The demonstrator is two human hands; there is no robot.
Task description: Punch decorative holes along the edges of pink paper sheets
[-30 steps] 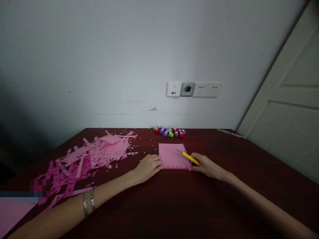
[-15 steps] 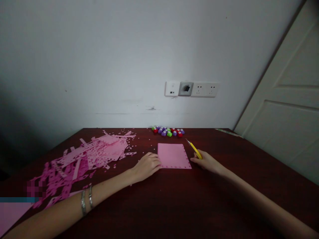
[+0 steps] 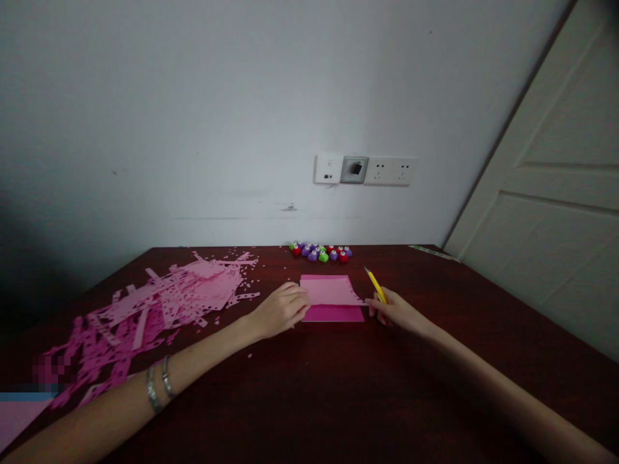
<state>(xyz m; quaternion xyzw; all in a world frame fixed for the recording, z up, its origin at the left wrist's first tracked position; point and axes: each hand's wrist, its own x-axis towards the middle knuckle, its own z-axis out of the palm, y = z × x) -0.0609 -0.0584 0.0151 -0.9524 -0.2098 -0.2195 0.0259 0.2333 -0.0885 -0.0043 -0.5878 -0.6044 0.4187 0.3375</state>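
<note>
A light pink paper sheet (image 3: 329, 290) is lifted at its near edge, with small cut-outs along the right side. Under it shows a darker pink sheet (image 3: 333, 314) lying on the table. My left hand (image 3: 283, 310) is closed on the left edge of the lifted sheet, its fingertips partly hidden. My right hand (image 3: 394, 309) grips a yellow craft knife (image 3: 376, 286), thin tip pointing up and away to the left. The thumb and finger of that hand also touch the right corner of the lifted sheet.
Left of my hands lies a heap of pink paper strips and scraps (image 3: 193, 290). Several small red, purple and green pieces with white round tops (image 3: 323, 255) stand near the wall. A flat narrow strip (image 3: 432, 252) lies at the back right. Wall sockets (image 3: 389, 171) are above the dark table (image 3: 309, 399).
The near edge of the light pink sheet has risen and moved back, uncovering the darker pink sheet. My right hand has moved to its right corner, still holding the knife. The view has shifted slightly.
</note>
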